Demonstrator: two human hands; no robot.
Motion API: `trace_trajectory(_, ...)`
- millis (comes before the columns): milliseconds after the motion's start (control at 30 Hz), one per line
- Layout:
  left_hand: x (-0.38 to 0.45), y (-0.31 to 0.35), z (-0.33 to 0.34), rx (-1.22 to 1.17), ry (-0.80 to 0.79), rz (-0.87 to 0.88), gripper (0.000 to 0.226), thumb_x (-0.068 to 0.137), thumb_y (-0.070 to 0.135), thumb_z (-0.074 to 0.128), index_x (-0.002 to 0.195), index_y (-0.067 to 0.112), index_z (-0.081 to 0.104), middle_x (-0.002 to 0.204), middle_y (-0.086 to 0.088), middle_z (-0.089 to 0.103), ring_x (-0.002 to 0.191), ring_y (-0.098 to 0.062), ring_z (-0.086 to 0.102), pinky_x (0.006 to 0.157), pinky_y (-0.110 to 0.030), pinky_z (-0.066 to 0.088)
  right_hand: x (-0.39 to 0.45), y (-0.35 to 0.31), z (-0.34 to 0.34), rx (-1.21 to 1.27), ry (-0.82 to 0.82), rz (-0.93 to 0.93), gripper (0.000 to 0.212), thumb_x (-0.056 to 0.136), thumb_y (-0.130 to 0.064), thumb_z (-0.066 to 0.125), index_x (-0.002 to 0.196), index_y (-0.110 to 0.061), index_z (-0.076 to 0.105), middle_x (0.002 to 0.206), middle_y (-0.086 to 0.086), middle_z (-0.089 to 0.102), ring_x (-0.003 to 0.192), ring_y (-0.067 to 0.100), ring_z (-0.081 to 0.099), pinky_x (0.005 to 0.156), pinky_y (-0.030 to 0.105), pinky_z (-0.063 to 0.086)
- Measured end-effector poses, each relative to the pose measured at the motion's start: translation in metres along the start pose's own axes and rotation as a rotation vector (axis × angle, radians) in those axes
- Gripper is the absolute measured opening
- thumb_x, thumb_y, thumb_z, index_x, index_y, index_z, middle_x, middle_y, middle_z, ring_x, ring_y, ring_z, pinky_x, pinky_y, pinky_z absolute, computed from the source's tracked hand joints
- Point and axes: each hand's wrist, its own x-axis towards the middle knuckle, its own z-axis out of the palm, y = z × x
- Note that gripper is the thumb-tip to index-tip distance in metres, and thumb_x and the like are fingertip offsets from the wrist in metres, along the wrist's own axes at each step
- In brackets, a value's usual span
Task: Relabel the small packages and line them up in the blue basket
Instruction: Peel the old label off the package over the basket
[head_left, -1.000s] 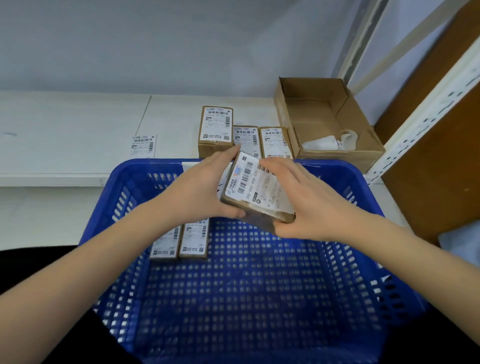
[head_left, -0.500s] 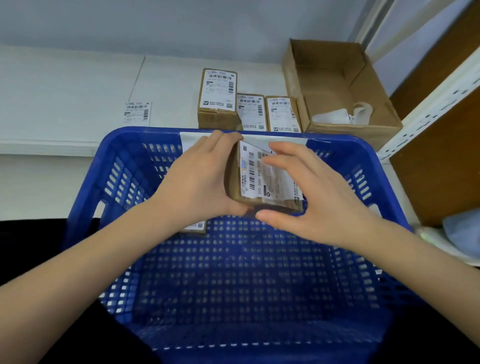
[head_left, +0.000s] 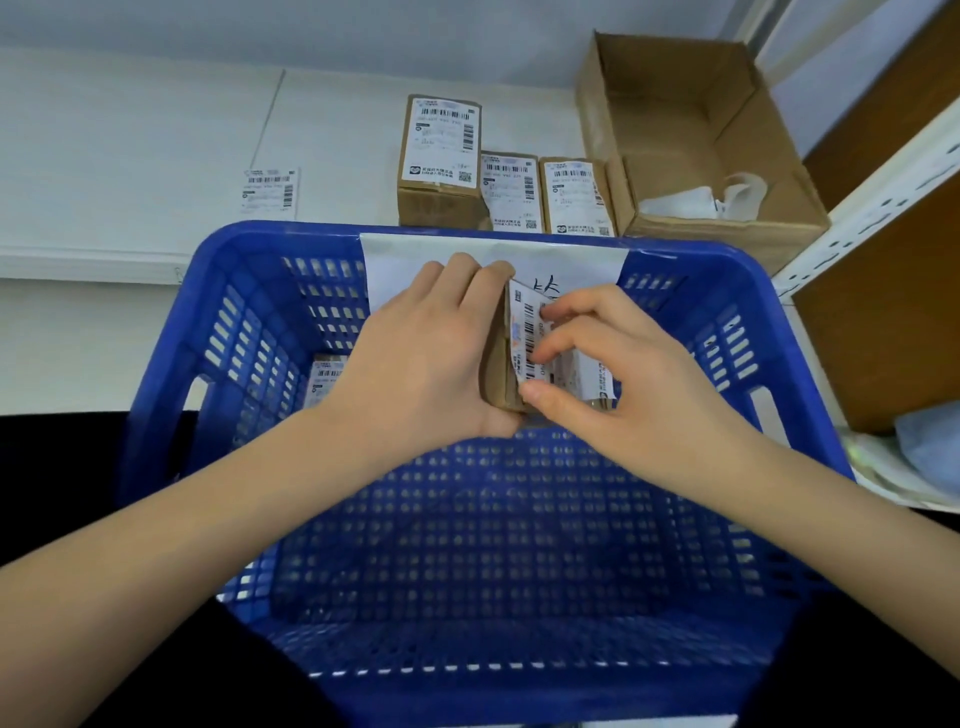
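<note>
A small brown package (head_left: 501, 364) with a barcode label (head_left: 550, 358) is held inside the blue basket (head_left: 691, 332), near its far wall. It is gripped on its left side by the left hand (head_left: 431, 353), fingers curled over the top edge. The right hand (head_left: 618, 374) has its thumb at the near corner and its fingertips (head_left: 550, 312) bent onto the label. Another labelled package (head_left: 324, 376) lies in the basket's left part. Three labelled packages (head_left: 441, 156) stand on the white table (head_left: 130, 145) behind, beside an open cardboard box (head_left: 691, 145) and a loose label (head_left: 270, 189).

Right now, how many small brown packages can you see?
5: three on the white table behind the blue basket at; one inside; one in both hands. More may be hidden.
</note>
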Motion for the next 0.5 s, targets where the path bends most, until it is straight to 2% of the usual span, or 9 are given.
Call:
trace_trajectory(100, 0.0, -0.001, 0.0, 0.01, -0.023, -0.008, 0.098, 0.046, 0.057, 0.073, 0.123, 0.0, 0.054, 0.102, -0.011, 0.058, 0.087, -0.029, 0.058, 0.059, -0.026, 0.034, 0.001, 0.002, -0.003, 0.026, -0.025, 0.006, 0.022, 0.086, -0.04, 0.062, 0.095, -0.021, 0.066, 0.121, -0.005, 0.051, 0.118, 0.014, 0.051, 0.09, 0.042, 0.05)
trace_trajectory(167, 0.0, -0.001, 0.001, 0.0, -0.035, -0.016, 0.1, 0.045, 0.054, 0.082, 0.124, 0.001, 0.053, 0.104, -0.011, 0.058, 0.089, -0.029, 0.058, 0.058, -0.027, 0.035, 0.002, 0.002, -0.004, 0.025, -0.028, 0.007, 0.01, 0.088, -0.03, 0.064, 0.09, -0.021, 0.067, 0.12, -0.005, 0.053, 0.117, 0.014, 0.051, 0.088, 0.043, 0.05)
trace_trajectory(233, 0.0, -0.001, 0.002, -0.011, -0.032, -0.017, 0.1, 0.045, 0.053, 0.084, 0.125, 0.002, 0.053, 0.105, -0.01, 0.058, 0.09, -0.029, 0.057, 0.057, -0.027, 0.036, 0.003, 0.001, -0.005, 0.027, -0.026, 0.008, 0.013, 0.088, -0.032, 0.062, 0.086, -0.021, 0.067, 0.118, -0.006, 0.054, 0.114, 0.013, 0.052, 0.086, 0.044, 0.051)
trace_trajectory(333, 0.0, -0.001, 0.0, -0.031, -0.014, -0.011, 0.097, 0.047, 0.055, 0.074, 0.126, 0.003, 0.052, 0.107, -0.01, 0.057, 0.093, -0.028, 0.057, 0.058, -0.027, 0.037, 0.005, 0.0, -0.01, 0.028, -0.037, 0.036, 0.02, 0.085, -0.035, 0.055, 0.084, -0.017, 0.066, 0.114, -0.009, 0.056, 0.111, 0.009, 0.052, 0.083, 0.042, 0.052)
trace_trajectory(500, 0.001, -0.003, -0.002, -0.036, 0.0, -0.008, 0.1, 0.046, 0.051, 0.079, 0.129, 0.004, 0.05, 0.113, -0.009, 0.056, 0.101, -0.028, 0.055, 0.061, -0.03, 0.041, 0.007, 0.005, -0.017, 0.03, 0.015, 0.066, 0.015, 0.082, -0.025, 0.055, 0.08, -0.013, 0.062, 0.104, -0.01, 0.06, 0.103, 0.005, 0.056, 0.086, 0.039, 0.05)
